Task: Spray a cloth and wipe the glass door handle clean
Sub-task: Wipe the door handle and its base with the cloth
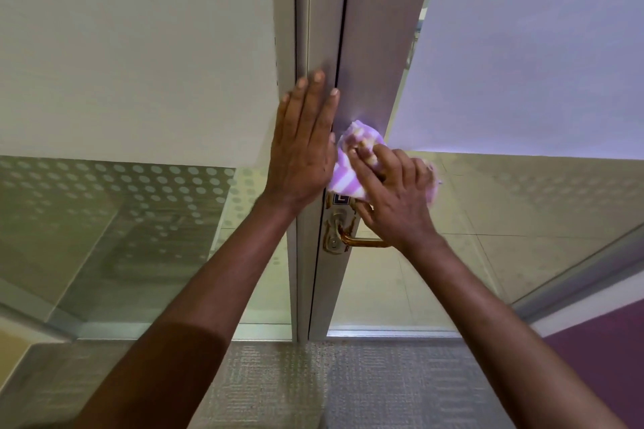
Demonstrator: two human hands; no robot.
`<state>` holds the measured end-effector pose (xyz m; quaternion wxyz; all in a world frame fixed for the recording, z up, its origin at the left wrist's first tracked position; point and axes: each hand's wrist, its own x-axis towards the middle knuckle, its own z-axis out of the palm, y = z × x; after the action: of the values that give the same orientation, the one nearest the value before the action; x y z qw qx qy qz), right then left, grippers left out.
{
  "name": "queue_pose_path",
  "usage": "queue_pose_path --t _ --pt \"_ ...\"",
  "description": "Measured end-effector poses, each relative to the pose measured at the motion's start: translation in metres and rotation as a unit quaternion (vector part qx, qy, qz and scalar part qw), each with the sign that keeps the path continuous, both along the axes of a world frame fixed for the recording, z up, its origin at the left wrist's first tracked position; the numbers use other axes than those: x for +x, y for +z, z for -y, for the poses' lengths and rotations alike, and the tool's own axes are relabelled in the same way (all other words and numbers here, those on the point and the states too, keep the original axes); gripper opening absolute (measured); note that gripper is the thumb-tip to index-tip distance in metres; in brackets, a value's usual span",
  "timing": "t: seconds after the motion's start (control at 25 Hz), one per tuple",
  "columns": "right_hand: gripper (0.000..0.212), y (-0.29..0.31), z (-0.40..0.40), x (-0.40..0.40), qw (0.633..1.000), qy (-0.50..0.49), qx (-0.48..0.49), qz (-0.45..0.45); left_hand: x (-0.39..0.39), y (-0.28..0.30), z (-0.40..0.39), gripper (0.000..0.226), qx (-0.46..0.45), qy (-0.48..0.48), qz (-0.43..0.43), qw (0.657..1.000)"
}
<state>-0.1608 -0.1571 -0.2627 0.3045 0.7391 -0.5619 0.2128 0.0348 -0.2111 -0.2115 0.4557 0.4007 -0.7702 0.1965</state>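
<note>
The left hand [301, 143] lies flat with straight fingers against the grey metal door frame [369, 45], holding nothing. The right hand [393, 191] bunches a purple-and-white striped cloth [343, 171] against the frame just above the brass lever door handle [362, 240]. Frosted glass panels [522, 45] flank the frame.

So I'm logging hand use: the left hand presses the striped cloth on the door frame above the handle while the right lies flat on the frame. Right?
Not quite: the hands are swapped. In the head view the right hand presses the striped cloth on the door frame above the handle, while the left hand lies flat on the frame.
</note>
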Motion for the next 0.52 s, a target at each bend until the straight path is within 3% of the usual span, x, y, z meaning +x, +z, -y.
queue_pose_path --t 0.16,0.4,0.52 --pt "0.072 -0.025 0.014 -0.005 0.997 0.048 -0.026 -0.061 0.003 -0.007 0.019 0.058 -0.015 0.025 0.03 0.999" --pt "0.087 -0.039 0.007 -0.028 0.968 0.109 0.125 -0.187 0.003 -0.004 0.032 0.054 -0.057 0.063 0.011 0.996" --pt "0.093 -0.022 0.009 -0.035 0.985 0.088 0.074 -0.127 0.003 -0.005 0.038 0.054 -0.07 0.078 0.016 0.994"
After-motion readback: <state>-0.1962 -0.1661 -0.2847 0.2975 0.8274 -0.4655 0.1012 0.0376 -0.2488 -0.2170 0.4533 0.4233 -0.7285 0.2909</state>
